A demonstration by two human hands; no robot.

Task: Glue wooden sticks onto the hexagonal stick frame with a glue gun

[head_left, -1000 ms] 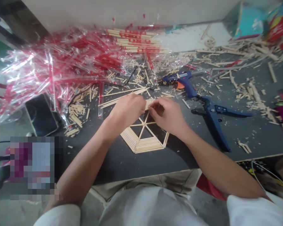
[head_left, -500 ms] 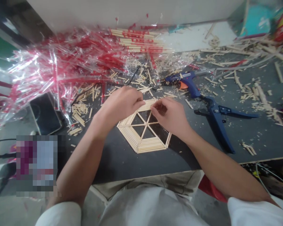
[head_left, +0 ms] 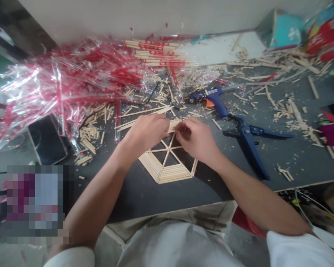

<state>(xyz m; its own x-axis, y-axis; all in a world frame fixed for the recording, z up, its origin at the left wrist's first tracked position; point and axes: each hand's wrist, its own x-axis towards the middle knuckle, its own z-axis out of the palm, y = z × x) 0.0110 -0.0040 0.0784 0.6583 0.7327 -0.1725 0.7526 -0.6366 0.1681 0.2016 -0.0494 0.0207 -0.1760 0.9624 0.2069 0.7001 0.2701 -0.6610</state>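
Observation:
A hexagonal web of pale wooden sticks (head_left: 176, 172) lies on the dark tabletop, with spokes crossing at its middle and rows of sticks filling several sections. My left hand (head_left: 150, 129) is closed over its upper left side, fingertips down at the far row; what they grip is hidden. At the right end of that row, the thumb and forefinger of my right hand (head_left: 196, 139) pinch a stick, its outline mostly covered by the fingers. Loose long sticks (head_left: 144, 112) lie just beyond my left hand.
A blue glue gun (head_left: 215, 100) and blue-handled cutters (head_left: 249, 139) lie to the right. Red and clear wrappers (head_left: 80, 74) heap at the back left, beside wrapped chopsticks (head_left: 158, 53). A phone (head_left: 48, 139) lies at left. Stick scraps (head_left: 292, 115) litter the table.
The view has shifted slightly, so the scene sits further left. My left hand has come lower over the web, uncovering the long sticks behind it. My right hand stays at the far row.

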